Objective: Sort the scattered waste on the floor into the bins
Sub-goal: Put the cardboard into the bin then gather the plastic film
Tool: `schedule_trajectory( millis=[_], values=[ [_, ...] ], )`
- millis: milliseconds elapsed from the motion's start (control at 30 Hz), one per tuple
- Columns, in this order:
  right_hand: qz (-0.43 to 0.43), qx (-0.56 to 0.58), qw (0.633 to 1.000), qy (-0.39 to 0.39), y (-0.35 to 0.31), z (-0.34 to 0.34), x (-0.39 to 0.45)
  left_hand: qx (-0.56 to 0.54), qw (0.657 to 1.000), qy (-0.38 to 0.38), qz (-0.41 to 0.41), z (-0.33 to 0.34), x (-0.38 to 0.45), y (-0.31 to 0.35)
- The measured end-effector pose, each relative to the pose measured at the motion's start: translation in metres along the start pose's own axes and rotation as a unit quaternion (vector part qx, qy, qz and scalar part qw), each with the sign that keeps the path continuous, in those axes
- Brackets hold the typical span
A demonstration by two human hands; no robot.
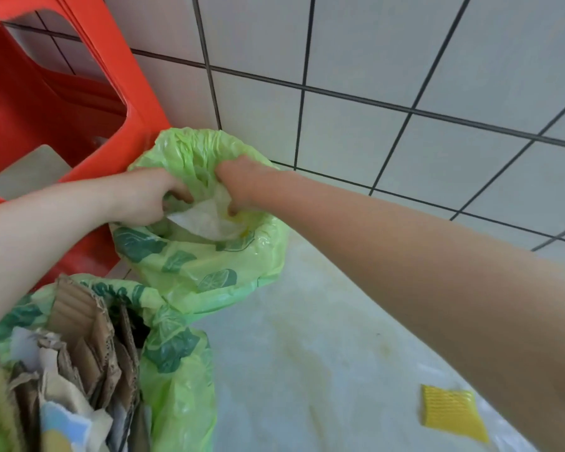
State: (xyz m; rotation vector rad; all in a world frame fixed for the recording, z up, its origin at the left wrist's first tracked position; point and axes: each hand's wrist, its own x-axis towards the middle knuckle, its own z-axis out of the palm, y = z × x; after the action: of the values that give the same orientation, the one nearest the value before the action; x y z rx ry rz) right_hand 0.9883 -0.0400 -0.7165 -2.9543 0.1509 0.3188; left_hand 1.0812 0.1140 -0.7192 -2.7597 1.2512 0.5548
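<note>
From the head camera, both hands reach into the far green bag. The left hand curls its fingers over the bag's rim and holds it. The right hand pinches a white wrapper just inside the bag's mouth. A near green bag holds cardboard. A yellow scrap lies on the floor, well apart.

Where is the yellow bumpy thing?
In the head view the yellow ridged piece lies flat on the pale floor at the lower right, under the right forearm and well to the right of the cardboard-filled green bag.
</note>
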Motion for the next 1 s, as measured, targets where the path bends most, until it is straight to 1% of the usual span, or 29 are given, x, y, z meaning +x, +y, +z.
schedule_trajectory(
  millis=[100,233,300,400,500,600,767,900,1000],
  values=[
    [-0.007,0.049,0.998,0.03,0.008,-0.016,-0.019,-0.027,0.999,0.034,-0.001,-0.015,-0.013,0.013],
    [-0.007,0.075,0.992,0.102,0.023,-0.023,-0.055,-0.084,0.988,0.127,0.02,-0.025,-0.033,0.051],
    [0.001,0.1,0.987,0.123,0.033,-0.02,-0.079,-0.121,0.98,0.156,0.033,-0.022,-0.042,0.074],
    [0.027,0.152,0.978,0.138,0.05,-0.008,-0.123,-0.19,0.964,0.181,0.054,-0.01,-0.056,0.113],
    [0.066,0.188,0.972,0.126,0.077,0.015,-0.177,-0.227,0.952,0.194,0.072,0.012,-0.071,0.155],
    [0.113,0.19,0.971,0.091,0.111,0.051,-0.239,-0.243,0.953,0.159,0.09,0.05,-0.09,0.196],
    [0.179,0.18,0.967,0.037,0.158,0.107,-0.345,-0.205,0.968,0.061,0.13,0.126,-0.125,0.253],
    [0.221,0.18,0.959,0.004,0.186,0.144,-0.435,-0.15,0.972,-0.019,0.183,0.17,-0.145,0.302],
    [0.241,0.169,0.955,-0.026,0.201,0.172,-0.493,-0.098,0.968,-0.062,0.224,0.188,-0.152,0.339]
  ],
)
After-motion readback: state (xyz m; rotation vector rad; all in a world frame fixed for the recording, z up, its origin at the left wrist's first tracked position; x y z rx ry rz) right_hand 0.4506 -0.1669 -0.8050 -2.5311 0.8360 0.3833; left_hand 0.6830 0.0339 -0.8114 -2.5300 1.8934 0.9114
